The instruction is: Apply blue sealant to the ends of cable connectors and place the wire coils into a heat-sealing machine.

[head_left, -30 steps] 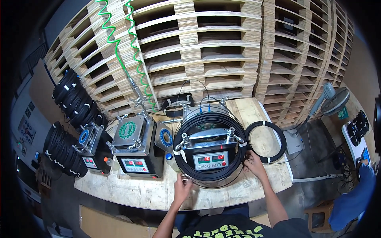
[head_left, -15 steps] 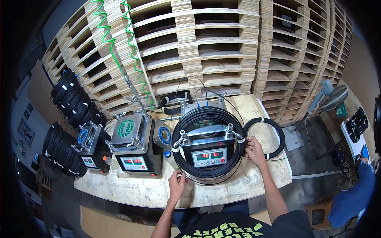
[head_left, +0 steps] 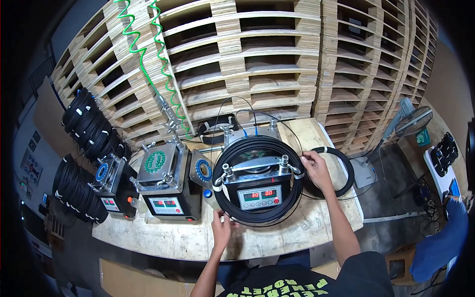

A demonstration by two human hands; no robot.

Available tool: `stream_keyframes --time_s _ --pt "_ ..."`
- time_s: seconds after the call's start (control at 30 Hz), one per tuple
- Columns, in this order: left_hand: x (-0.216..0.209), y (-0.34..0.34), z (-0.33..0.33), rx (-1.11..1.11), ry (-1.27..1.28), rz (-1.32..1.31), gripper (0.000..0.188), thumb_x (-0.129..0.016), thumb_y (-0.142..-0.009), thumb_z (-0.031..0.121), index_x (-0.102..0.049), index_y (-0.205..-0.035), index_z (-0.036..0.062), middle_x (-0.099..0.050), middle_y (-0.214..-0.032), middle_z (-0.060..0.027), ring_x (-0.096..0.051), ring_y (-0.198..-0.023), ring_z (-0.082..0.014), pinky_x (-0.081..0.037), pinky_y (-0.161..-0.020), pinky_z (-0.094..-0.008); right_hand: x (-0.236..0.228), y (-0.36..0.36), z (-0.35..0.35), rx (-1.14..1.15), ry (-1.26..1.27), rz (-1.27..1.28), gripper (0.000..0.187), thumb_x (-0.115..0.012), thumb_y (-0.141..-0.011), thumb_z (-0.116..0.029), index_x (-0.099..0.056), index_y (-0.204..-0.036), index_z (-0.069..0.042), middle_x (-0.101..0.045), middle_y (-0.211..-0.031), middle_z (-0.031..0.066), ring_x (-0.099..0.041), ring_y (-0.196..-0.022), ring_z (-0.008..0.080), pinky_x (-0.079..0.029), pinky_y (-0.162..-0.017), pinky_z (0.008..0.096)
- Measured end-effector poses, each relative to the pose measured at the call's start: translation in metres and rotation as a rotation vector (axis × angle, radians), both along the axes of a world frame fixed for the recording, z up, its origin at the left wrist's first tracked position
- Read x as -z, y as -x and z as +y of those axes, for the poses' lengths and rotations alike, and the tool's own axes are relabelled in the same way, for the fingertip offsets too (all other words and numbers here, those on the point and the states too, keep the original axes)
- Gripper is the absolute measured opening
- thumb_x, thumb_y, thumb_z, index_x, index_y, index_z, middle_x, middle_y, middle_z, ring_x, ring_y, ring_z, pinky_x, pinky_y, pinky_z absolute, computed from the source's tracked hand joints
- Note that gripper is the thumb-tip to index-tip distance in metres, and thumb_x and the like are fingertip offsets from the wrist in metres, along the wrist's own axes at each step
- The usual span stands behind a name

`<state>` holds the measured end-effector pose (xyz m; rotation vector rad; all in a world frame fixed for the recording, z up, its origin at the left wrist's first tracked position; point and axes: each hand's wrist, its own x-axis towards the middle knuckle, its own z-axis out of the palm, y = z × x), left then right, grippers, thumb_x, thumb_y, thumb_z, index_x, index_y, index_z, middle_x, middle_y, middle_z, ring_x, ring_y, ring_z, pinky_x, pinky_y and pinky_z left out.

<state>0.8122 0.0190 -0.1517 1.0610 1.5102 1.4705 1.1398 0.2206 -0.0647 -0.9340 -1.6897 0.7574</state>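
A large coil of black cable [head_left: 228, 208] hangs around the front of the right-hand bench machine [head_left: 259, 197], encircling its lit panel. Blue-tipped cable ends [head_left: 246, 132] go into the top of that machine, behind the coil. At the coil's lower left, my left hand [head_left: 222, 229] has its fingers closed on a strand of the cable. My right hand [head_left: 315, 167] pinches cable at the coil's right side, higher than the left hand. A smaller black cable coil [head_left: 346, 161] with white ties lies just beyond my right wrist.
Two similar machines [head_left: 170, 205] [head_left: 113, 201] stand to the left on the wooden bench [head_left: 173, 242]. A blue-capped bottle [head_left: 209, 198] is beside the coil. Stacked pallets [head_left: 269, 64] rise behind. A fan [head_left: 414, 121] and a person's blue sleeve [head_left: 440, 237] are at right.
My right hand has moved up along the coil's right side. The left hand has shifted only slightly. The loose strand below the coil sits a little closer to it.
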Motion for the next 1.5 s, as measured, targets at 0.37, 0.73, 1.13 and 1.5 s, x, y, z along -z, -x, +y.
stream_keyframes --time_s 0.37,0.73,1.13,1.5 --pt "0.000 -0.008 0.004 -0.022 -0.061 -0.187 0.020 -0.039 -0.106 0.006 -0.038 -0.123 -0.0042 -0.052 -0.111 -0.0166 -0.072 -0.084 -0.0268 -0.063 -0.070 -0.0359 -0.071 0.024 0.047 -0.077 0.013 0.144 0.026 -0.061 -0.101 -0.018 -0.062 -0.115 0.004 -0.063 -0.089 0.0034 -0.061 -0.081 0.0108 -0.051 -0.074 0.0271" --pt "-0.061 0.008 0.027 -0.334 -0.243 0.232 0.024 -0.050 -0.102 0.009 -0.056 -0.122 -0.0033 -0.059 -0.104 -0.0109 -0.058 -0.094 -0.0183 -0.047 -0.087 -0.0310 -0.041 -0.004 0.014 -0.127 0.308 0.050 0.023 -0.056 -0.102 -0.017 -0.066 -0.110 0.002 -0.063 -0.079 0.0024 -0.052 -0.052 0.0056 -0.040 -0.045 0.0203" --pt "-0.134 0.027 0.066 -0.208 -0.386 0.638 0.019 -0.061 -0.100 0.015 -0.064 -0.101 -0.0039 -0.061 -0.078 -0.0099 -0.058 -0.065 -0.0159 -0.045 -0.059 -0.0297 -0.050 0.042 -0.049 0.234 -0.039 0.056 0.015 -0.068 -0.094 -0.009 -0.063 -0.104 0.001 -0.060 -0.074 0.0039 -0.048 -0.055 0.0076 -0.040 -0.052 0.0253" --pt "-0.141 0.041 0.068 0.044 -0.587 0.869 0.012 -0.068 -0.092 0.006 -0.063 -0.097 -0.0040 -0.059 -0.073 -0.0154 -0.059 -0.064 -0.0265 -0.046 -0.060 -0.0370 -0.046 0.044 -0.068 0.135 0.064 0.009 0.015 -0.073 -0.089 -0.009 -0.066 -0.094 0.003 -0.062 -0.068 0.0004 -0.053 -0.061 0.0039 -0.039 -0.054 0.0215"
